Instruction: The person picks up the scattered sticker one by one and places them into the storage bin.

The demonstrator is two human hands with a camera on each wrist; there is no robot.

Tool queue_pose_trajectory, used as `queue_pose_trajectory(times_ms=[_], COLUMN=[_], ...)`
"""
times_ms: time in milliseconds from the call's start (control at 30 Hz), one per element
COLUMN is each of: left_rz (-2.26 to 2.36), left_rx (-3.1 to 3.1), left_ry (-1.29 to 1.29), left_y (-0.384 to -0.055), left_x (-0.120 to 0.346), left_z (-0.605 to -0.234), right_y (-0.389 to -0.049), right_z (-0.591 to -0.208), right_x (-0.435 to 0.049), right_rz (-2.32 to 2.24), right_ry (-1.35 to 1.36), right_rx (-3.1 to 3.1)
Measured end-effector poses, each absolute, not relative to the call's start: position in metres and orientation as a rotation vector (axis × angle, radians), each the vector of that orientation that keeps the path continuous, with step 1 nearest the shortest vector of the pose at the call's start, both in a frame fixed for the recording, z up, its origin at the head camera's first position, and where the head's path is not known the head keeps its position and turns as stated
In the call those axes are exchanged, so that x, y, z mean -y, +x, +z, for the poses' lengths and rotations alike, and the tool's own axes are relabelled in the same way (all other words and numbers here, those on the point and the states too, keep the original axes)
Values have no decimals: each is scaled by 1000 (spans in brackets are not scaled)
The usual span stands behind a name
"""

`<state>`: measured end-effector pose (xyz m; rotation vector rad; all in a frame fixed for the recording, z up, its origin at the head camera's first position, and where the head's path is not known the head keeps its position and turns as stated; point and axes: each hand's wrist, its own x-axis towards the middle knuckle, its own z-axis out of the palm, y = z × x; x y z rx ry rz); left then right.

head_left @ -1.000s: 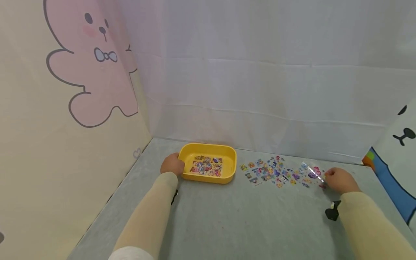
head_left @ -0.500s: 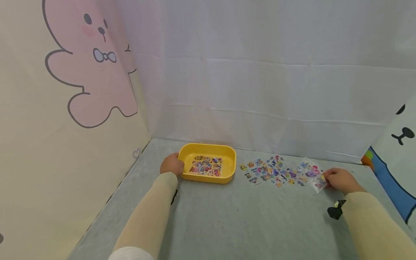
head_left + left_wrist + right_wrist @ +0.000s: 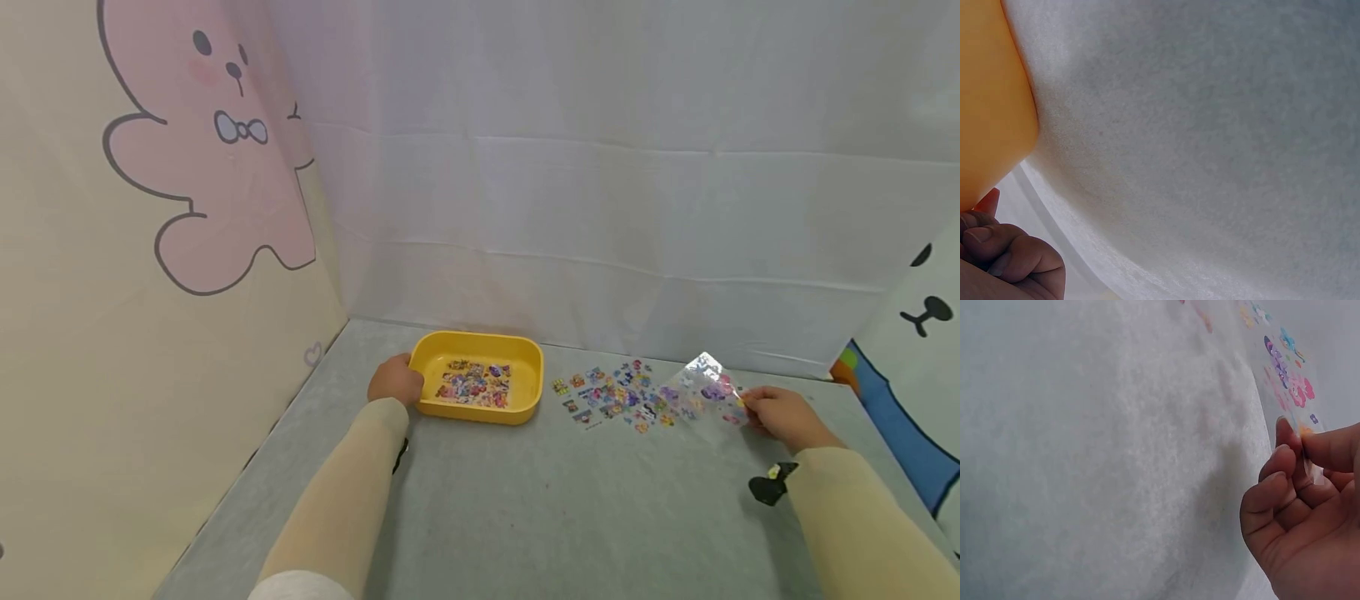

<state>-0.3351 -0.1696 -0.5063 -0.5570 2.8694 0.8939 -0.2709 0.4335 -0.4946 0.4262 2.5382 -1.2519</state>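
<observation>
My left hand (image 3: 394, 382) grips the left end of a yellow plastic tray (image 3: 468, 412), its fingers curled at the tray's edge in the left wrist view. Inside the tray lie colourful cartoon sticker sheets (image 3: 474, 385). Between thumb and forefinger, my right hand (image 3: 787, 418) pinches the corner of a clear sheet of cartoon stickers (image 3: 708, 390), tilted up off the table. More sticker sheets (image 3: 600, 396) lie on the table between the tray and the lifted sheet, which partly covers them. The right wrist view shows the pinched sheet (image 3: 1288, 378) edge-on.
The grey cloth-like tabletop (image 3: 570, 517) stretches in front of both arms. A white curtain (image 3: 585, 208) hangs right behind the tray and sheets. A cream curtain with a pink bear (image 3: 217, 167) borders the left side; another printed curtain (image 3: 915, 400) stands at the right.
The clear sheet in my right hand has turned its face toward the view and its free end has swung left over the other sheets. My left hand and the tray have stayed in place.
</observation>
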Motion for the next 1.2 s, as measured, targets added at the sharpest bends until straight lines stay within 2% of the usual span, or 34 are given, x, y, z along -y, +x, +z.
queue_pose_trajectory(times_ms=[400,700,933,1200], left_rz=[908,919,924,923], left_rx=[-2868,-2861,-2853,-2861], left_ry=[-560,-559,-572,-562], left_y=[-334,-335,-334,-335], left_x=[170,171,170,171], left_z=[-504,-507,-507,-509], right_y=[-265,-267,-262,-255], right_z=[-497,-508,-519,-513], right_x=[-401,-378,-364,-330], right_rz=[-1641,-1850,-2174,-2348], right_ry=[337,441,482,470], right_rx=[-2357,-2230,-1872,-1689])
